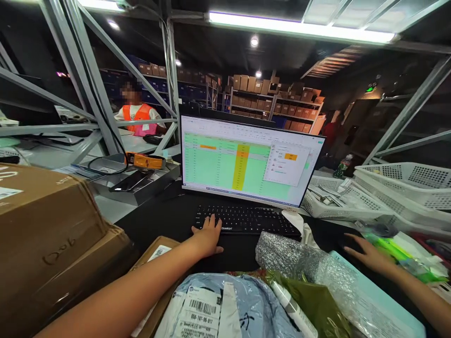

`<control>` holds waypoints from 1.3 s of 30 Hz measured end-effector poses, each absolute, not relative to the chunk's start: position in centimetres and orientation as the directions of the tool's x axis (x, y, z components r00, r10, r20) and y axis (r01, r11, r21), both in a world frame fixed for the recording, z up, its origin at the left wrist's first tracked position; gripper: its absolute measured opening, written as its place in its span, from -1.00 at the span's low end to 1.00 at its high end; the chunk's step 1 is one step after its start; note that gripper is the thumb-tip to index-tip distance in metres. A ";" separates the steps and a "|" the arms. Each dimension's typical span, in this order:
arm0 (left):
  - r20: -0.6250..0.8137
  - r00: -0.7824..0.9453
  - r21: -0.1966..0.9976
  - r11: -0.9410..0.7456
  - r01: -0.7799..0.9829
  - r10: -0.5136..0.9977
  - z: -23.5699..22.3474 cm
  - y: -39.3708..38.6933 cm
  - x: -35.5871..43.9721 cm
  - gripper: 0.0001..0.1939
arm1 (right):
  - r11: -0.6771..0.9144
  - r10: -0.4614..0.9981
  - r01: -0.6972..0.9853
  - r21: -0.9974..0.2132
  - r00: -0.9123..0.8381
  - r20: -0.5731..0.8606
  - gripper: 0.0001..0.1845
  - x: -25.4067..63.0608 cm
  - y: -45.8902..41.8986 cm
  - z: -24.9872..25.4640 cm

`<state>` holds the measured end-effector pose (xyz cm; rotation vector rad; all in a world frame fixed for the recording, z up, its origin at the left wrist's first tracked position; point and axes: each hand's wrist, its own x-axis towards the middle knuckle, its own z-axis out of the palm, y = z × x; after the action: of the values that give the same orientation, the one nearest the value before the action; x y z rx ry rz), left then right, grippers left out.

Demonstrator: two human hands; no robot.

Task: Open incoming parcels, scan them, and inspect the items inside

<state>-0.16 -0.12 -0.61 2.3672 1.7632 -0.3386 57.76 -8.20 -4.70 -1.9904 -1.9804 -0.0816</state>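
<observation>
Kbd [246,219] long axis L-R, L hand [207,235] wide on it, can't tell R hand [370,256] grip.

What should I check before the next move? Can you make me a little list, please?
1. Screen lit: ok, it shows a mostly green table.
2. Left hand at the keyboard: ok, it's at the left part, fingers spread.
3. Right hand on a mouse: cannot tell, no mouse shows clearly.
4. Space before the keyboard clear: not ok, bubble wrap and a blue bag crowd it.
5. Bag's label showing: ok, barcode in sight.
</observation>
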 end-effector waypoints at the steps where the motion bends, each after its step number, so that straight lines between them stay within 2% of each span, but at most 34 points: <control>1: -0.284 0.274 0.002 -0.285 0.958 0.919 -0.6 -0.1 -0.2 0.02 | 0.014 0.961 0.979 -0.203 0.043 0.273 -0.15 58.3 -8.8 -6.0; 7: -0.306 0.265 0.003 -0.277 0.961 0.914 -0.2 -0.2 -0.2 0.02 | 0.019 0.909 0.956 -0.293 0.105 0.402 -0.14 59.7 -9.6 -11.4; 14: -0.326 0.255 0.022 -0.262 0.965 0.911 0.0 -0.3 -0.2 0.05 | 0.119 0.839 0.961 -0.250 0.038 0.544 -0.28 61.2 -10.0 -13.8; 19: -0.301 0.264 0.025 -0.269 0.963 0.916 0.0 -0.4 -0.2 0.00 | 0.116 0.854 0.966 -0.232 0.022 0.520 -0.35 60.8 -9.8 -13.8; 27: -0.316 0.237 -0.022 -0.257 0.966 0.919 0.6 -0.5 0.2 -0.03 | 0.100 0.843 0.976 -0.193 0.020 0.537 -0.38 60.0 -9.6 -13.2; 39: -0.282 0.264 -0.016 -0.279 0.960 0.923 -0.7 0.1 -0.3 -0.04 | 0.132 0.852 0.980 -0.147 -0.036 0.522 -0.39 60.0 -9.9 -13.0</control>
<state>-0.33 0.06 -0.73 2.3672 1.7812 -0.3551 59.99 -9.91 -13.02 -1.7573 -1.9265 -0.3445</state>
